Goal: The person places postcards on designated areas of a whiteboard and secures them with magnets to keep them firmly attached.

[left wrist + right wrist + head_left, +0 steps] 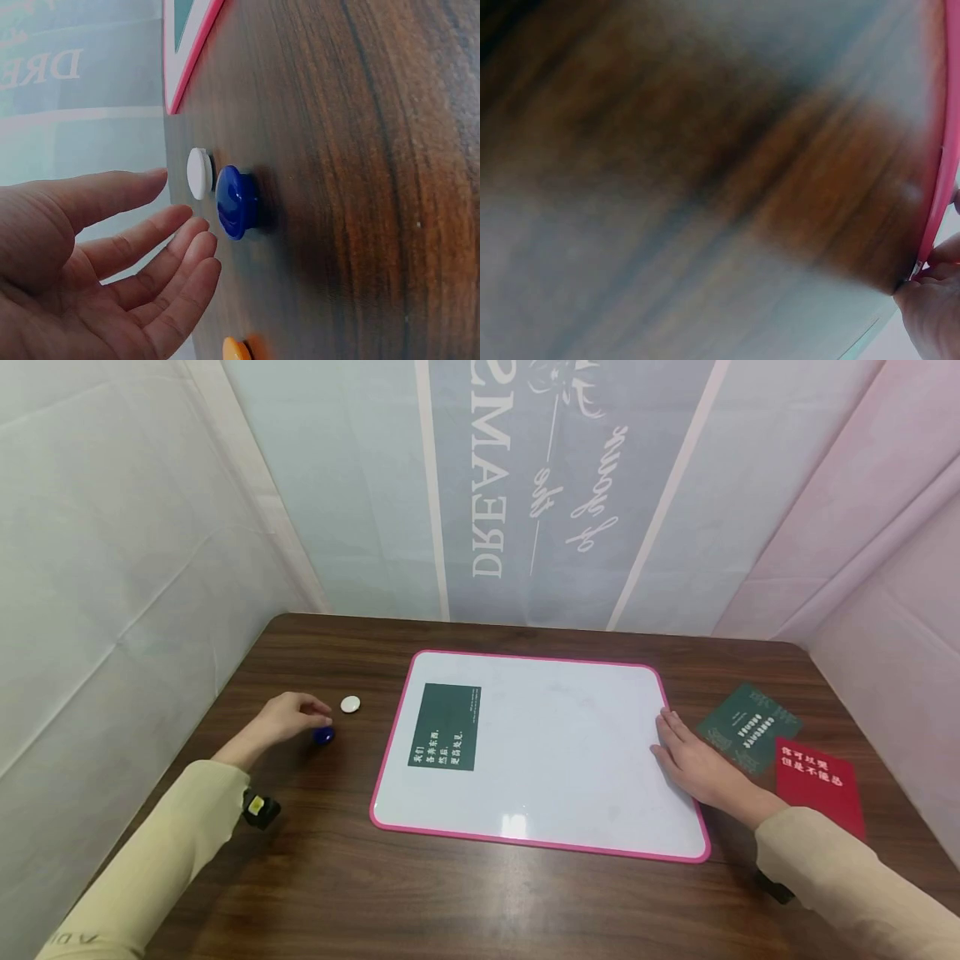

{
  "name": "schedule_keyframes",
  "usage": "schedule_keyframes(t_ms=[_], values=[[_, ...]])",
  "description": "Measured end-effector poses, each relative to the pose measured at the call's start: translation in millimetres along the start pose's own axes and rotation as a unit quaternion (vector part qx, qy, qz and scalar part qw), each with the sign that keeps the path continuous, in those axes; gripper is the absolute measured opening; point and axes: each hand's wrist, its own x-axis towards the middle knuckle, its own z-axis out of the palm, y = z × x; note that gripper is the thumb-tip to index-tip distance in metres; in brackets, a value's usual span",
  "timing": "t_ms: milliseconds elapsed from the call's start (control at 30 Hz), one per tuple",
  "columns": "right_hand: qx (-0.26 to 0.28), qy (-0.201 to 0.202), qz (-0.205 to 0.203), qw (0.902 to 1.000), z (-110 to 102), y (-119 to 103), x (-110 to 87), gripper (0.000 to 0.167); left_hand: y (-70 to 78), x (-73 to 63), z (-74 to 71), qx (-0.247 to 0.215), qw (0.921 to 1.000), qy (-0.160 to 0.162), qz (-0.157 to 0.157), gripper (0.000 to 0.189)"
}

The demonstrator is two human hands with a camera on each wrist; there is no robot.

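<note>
My left hand [287, 717] is just above a round blue magnet [236, 202] on the table, thumb and fingers parted with nothing between them. Beside the blue one lies a white magnet [350, 704]. My right hand [699, 767] rests flat on the right edge of a pink-framed whiteboard [570, 752], fingers straight. In the right wrist view only part of that hand shows at the pink frame [939, 180]. A dark green card [446, 727] with white writing lies on the whiteboard's left part.
Right of the whiteboard, another green card [750, 727] lies next to a red card [821, 785]. An orange magnet [235, 349] shows low in the left wrist view. Printed fabric [375, 485] hangs behind the wooden table [465, 910], with pale cloth at both sides.
</note>
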Motion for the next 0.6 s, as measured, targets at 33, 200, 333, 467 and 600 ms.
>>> schedule_keyframes(t_ms=[33,200,333,467,600], values=[[0.0,-0.001,0.001,1.0,0.0,0.1,0.0,0.069,-0.9,0.1,0.1,-0.001,1.0,-0.003,-0.004,0.035],[0.004,-0.002,0.002,1.0,-0.2,-0.8,-0.8,0.07,-5.3,0.0,0.0,-0.02,0.9992,-0.02,-0.029,0.036],[0.003,-0.001,0.004,1.0,-1.1,-1.6,-1.2,0.07,-6.8,-0.2,1.4,-0.03,0.9985,-0.027,-0.038,0.037],[0.002,-0.002,0.004,1.0,-1.2,-2.3,-1.4,0.071,-8.7,-0.3,3.6,-0.036,0.9985,-0.027,-0.031,0.036],[0.001,-0.001,0.004,1.0,-0.2,-1.7,-1.8,0.072,-9.6,0.0,6.3,-0.038,0.9986,-0.019,-0.031,0.035]])
